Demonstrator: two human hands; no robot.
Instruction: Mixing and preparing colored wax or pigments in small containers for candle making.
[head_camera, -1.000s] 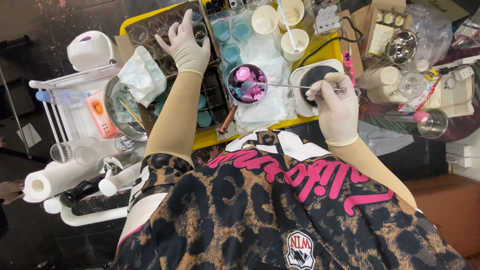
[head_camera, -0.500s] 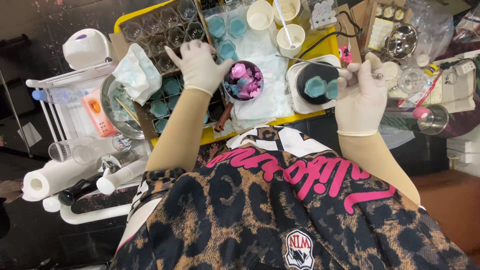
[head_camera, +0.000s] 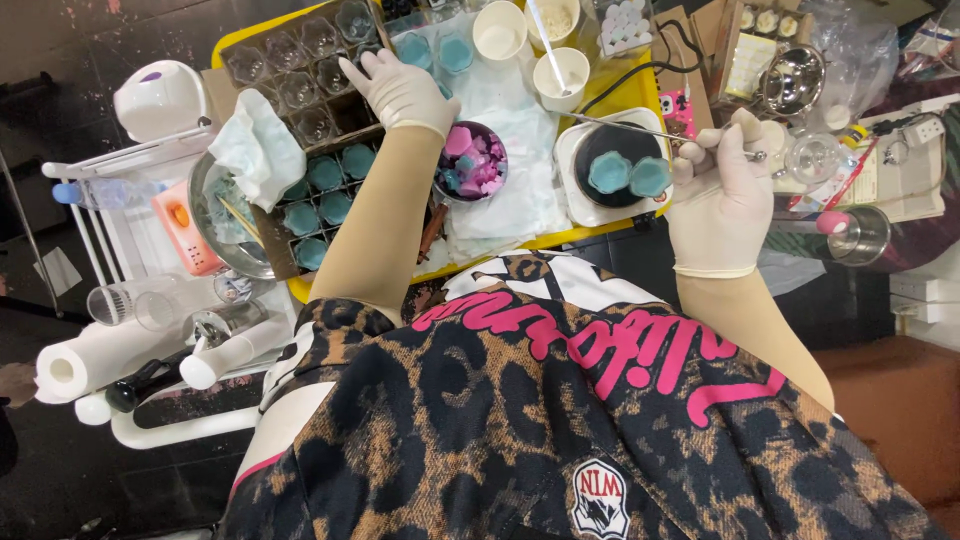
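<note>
My left hand (head_camera: 400, 92), in a pale glove, rests with fingers spread on a tray of small glass cups (head_camera: 315, 110), some empty, some filled with teal wax. Just right of it stands a small bowl (head_camera: 470, 160) of pink, purple and blue wax pieces. My right hand (head_camera: 722, 190), also gloved, grips a thin metal rod (head_camera: 625, 125) that points left over a white scale (head_camera: 612, 170) with a black pan holding two teal wax pieces.
A yellow tray (head_camera: 640, 90) carries white paper cups (head_camera: 500, 30) and white paper towels. At left are a white wire rack (head_camera: 110, 200), a paper roll (head_camera: 80, 360) and a metal bowl with cloth (head_camera: 250, 150). Glass jars (head_camera: 855, 232) and a metal bowl (head_camera: 795, 78) sit at right.
My right hand has drawn back to the right of the scale with the rod, uncovering the teal pieces. My left hand shifted right and nearer along the cup tray. The view tilted.
</note>
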